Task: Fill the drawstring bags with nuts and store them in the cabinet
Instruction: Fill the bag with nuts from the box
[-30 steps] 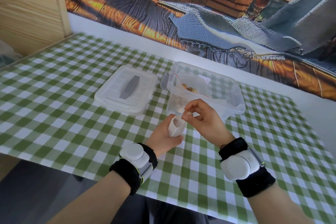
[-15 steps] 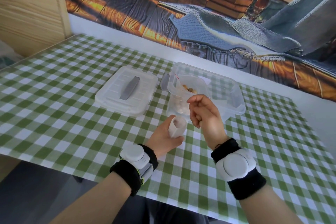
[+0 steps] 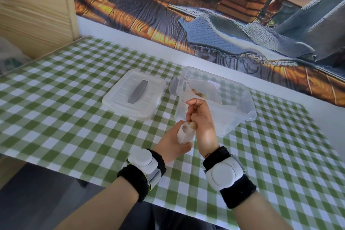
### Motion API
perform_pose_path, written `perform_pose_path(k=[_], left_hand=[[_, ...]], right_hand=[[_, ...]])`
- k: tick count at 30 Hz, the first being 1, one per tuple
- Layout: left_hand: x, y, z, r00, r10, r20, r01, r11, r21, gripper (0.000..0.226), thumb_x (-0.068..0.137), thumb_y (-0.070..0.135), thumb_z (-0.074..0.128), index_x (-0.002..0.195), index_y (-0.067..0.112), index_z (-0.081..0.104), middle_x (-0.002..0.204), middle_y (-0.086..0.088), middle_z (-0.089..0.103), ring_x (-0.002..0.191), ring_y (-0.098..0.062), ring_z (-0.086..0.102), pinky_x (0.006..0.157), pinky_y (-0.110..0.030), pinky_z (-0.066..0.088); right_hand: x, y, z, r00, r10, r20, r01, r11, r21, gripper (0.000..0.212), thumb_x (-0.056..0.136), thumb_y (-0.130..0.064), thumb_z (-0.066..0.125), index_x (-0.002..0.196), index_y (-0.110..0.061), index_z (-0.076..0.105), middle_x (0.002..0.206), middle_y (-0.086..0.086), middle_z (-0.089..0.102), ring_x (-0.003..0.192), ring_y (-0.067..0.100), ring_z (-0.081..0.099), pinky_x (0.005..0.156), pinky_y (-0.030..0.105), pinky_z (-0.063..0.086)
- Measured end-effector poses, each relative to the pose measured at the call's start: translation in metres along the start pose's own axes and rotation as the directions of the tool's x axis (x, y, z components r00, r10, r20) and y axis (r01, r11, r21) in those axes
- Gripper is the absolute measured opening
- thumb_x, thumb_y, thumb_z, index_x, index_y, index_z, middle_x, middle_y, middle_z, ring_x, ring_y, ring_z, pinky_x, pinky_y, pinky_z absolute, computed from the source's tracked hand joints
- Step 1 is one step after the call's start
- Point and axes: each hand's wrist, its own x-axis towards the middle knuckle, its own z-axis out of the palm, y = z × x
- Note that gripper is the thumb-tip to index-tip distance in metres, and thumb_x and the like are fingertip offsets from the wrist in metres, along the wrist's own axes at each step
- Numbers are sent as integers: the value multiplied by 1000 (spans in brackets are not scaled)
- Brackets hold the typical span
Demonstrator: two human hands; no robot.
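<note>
Green-checked bench (image 3: 74, 99) across the whole view, printed mural (image 3: 168, 15) on the wall behind, wooden panel (image 3: 33, 5) at far left. Mid-bench, clear tub (image 3: 242, 99), open. Just left of it and apart, lid (image 3: 119, 106) lying flat, grey handle (image 3: 137, 93) up. Inside the tub, zip bag (image 3: 205, 87) leaning at the left end, mouth open, a few nuts (image 3: 198, 94) in it. In front of the tub, both grips close together above the bench, white-and-black band (image 3: 225, 173) on each wrist. Left grip (image 3: 171, 144) wrapped round small white pouch (image 3: 184, 133), held upright, mouth open upward. Right grip (image 3: 203, 117) clenched, fingers curled downward, pinching nut (image 3: 192, 124) right at the pouch's mouth.
</note>
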Motion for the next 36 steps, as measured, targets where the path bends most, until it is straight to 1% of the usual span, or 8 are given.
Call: perform_pose_path(k=[5,10,14,19,25,31,33,36], left_hand=[[5,-2,3,1000,-16,1,15,1000,26,37,74,19,61,107,30,49,102,-5,60,97,-22,61,86,-49,52],[6,-5,3,1000,7,-6,-7,1000,18,38,78,12,62,99,39,44,89,10,53,85,-12,55,76,-27,47],[3,-3,1,1000,18,3,-18,1000,-1,45,83,10,63,114,36,44,97,12,54,94,-6,54,79,-18,44],[1,-5,1,1000,2,1,-2,997,-76,63,76,18,61,133,35,41,108,10,54,107,-10,54,88,-25,45],[2,-5,1,1000,23,-18,-24,998,-54,39,80,16,67,102,42,49,91,16,58,89,-6,59,74,-19,44],[0,-3,0,999,37,4,-37,995,-88,34,70,31,71,96,36,49,85,13,50,81,-7,52,74,-24,45],[0,-1,0,1000,29,4,-28,994,-102,32,69,31,70,92,36,48,81,14,48,75,-4,51,70,-20,45],[-1,-2,0,999,36,9,-35,991,-128,32,73,23,73,91,35,49,78,18,48,71,3,51,65,-13,43]], right_hand=[[1,4,0,999,0,32,3,997,-78,35,70,-3,32,95,-18,53,75,-1,41,70,8,40,68,11,41],[4,5,-10,995,-91,45,97,986,-139,38,70,3,29,95,-16,50,77,-2,44,71,6,43,71,16,42],[2,7,-20,987,-101,124,119,981,-152,35,77,5,34,100,-17,49,90,1,50,80,11,54,80,22,47],[-6,7,-23,981,-95,170,117,985,-124,28,81,3,42,101,-15,49,98,4,55,88,12,63,76,25,53],[-8,9,-26,973,-83,214,128,970,-205,29,77,4,48,100,-14,55,100,-1,62,105,19,62,90,27,49],[34,-45,-43,944,-328,-39,293,886,-359,39,72,10,36,81,-21,59,84,-2,64,78,13,61,75,21,49],[59,-63,-45,971,-234,-50,170,822,-544,42,75,12,36,76,-23,59,83,-2,63,78,15,61,74,23,50],[93,-71,-37,995,98,17,-45,599,-800,36,82,8,38,80,-15,65,94,6,66,94,23,62,90,36,51]])
